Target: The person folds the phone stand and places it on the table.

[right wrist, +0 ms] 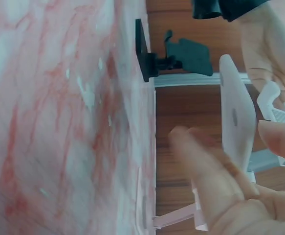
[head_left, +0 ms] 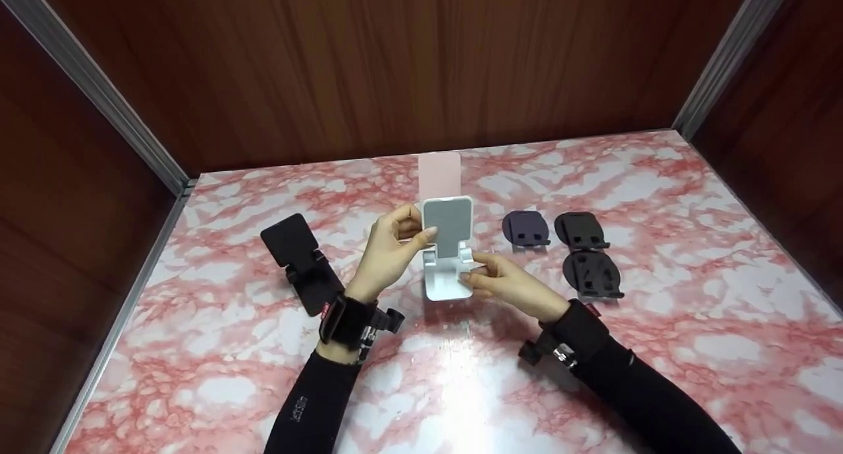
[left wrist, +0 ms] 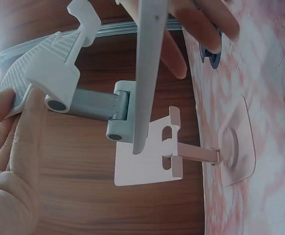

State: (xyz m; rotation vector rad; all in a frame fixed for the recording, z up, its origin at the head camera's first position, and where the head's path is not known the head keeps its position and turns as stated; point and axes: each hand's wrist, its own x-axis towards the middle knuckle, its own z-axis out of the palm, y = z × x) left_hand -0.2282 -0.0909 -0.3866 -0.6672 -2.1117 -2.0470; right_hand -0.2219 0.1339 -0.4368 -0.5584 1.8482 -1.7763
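The white stand (head_left: 451, 233) is held above the table (head_left: 224, 388), nearer than the pink stand (head_left: 440, 175). The left hand (head_left: 385, 256) pinches its padded plate (head_left: 449, 213) by the edge; the right hand's (head_left: 510, 284) thumb and fingers clasp the base (head_left: 442, 286). Good handling calls for a firm base, smooth plate movement, and skin clear of the hinges (left wrist: 118, 110).
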